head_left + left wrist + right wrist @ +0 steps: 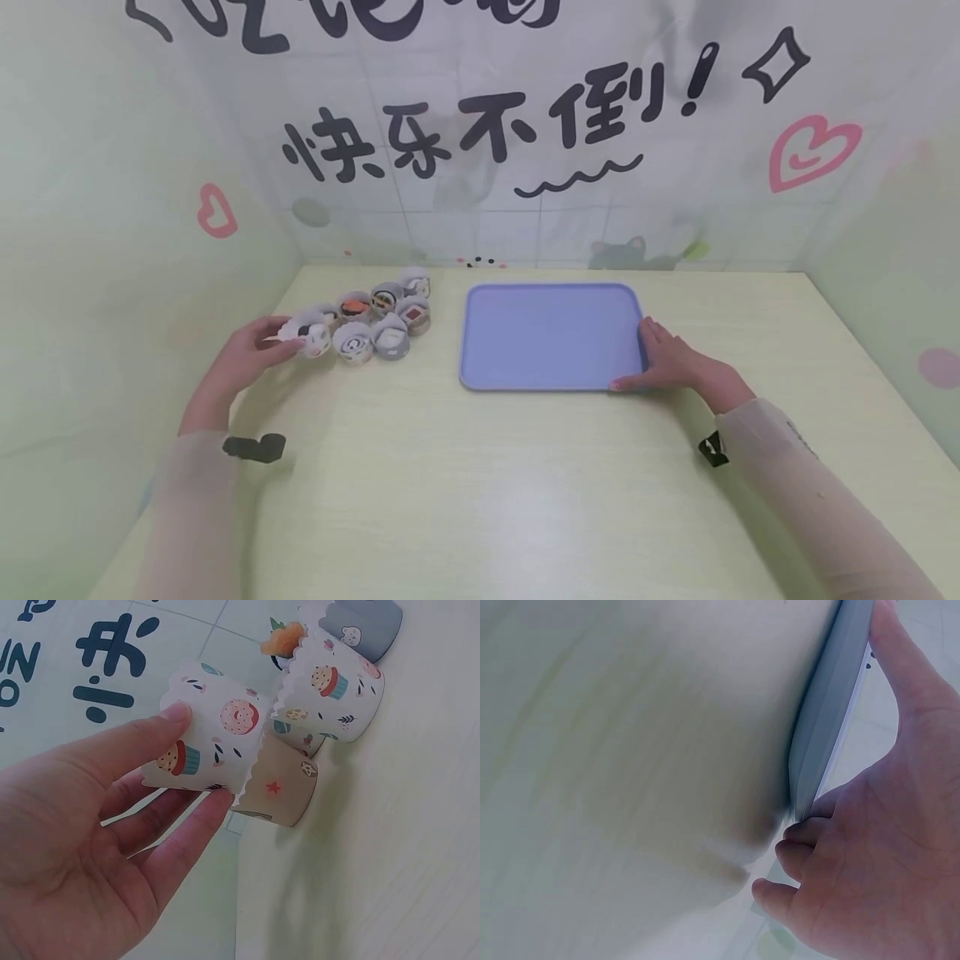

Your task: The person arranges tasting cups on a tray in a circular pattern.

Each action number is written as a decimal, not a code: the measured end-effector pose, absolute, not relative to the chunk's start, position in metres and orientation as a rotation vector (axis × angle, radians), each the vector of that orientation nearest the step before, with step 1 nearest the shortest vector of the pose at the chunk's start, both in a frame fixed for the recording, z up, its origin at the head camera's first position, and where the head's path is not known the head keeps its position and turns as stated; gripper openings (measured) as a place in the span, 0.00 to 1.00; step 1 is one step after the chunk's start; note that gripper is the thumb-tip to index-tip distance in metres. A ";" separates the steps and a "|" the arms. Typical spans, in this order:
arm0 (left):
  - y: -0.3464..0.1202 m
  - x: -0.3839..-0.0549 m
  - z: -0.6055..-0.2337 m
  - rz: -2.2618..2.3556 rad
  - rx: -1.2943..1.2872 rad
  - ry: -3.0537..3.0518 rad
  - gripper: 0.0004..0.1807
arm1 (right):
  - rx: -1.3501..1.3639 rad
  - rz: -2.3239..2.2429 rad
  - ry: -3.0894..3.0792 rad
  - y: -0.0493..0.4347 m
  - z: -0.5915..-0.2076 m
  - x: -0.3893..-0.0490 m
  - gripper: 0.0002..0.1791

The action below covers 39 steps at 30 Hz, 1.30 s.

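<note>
Left hand (pixel 243 361) pinched cup (pixel 214 739) close beside other cups (pixel 393 348) on table (pixel 480 492). Right hand (pixel 673 365), spread wide, touched tray (pixel 551 337) around its front right corner.

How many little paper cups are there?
8 visible, all left of the blue tray: one cup in the left hand, one just behind it, three farther along the back and three along the front. Others could be hidden.
</note>
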<state>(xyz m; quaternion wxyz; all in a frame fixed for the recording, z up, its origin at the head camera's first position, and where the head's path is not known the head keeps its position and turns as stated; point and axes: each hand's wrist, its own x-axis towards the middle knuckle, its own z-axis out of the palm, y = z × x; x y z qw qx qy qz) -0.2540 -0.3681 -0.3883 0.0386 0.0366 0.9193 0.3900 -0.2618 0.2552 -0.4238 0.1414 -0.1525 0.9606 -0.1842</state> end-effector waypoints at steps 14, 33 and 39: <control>-0.350 -0.260 -0.378 1.197 0.121 2.807 0.36 | -0.421 -0.524 2.759 0.252 -0.420 -0.258 0.74; -0.317 -0.278 -0.370 1.263 0.153 2.791 0.35 | -0.405 -0.528 2.748 0.251 -0.418 -0.256 0.74; -0.306 -0.282 -0.367 1.277 0.145 2.770 0.36 | -0.409 -0.532 2.747 0.251 -0.419 -0.256 0.74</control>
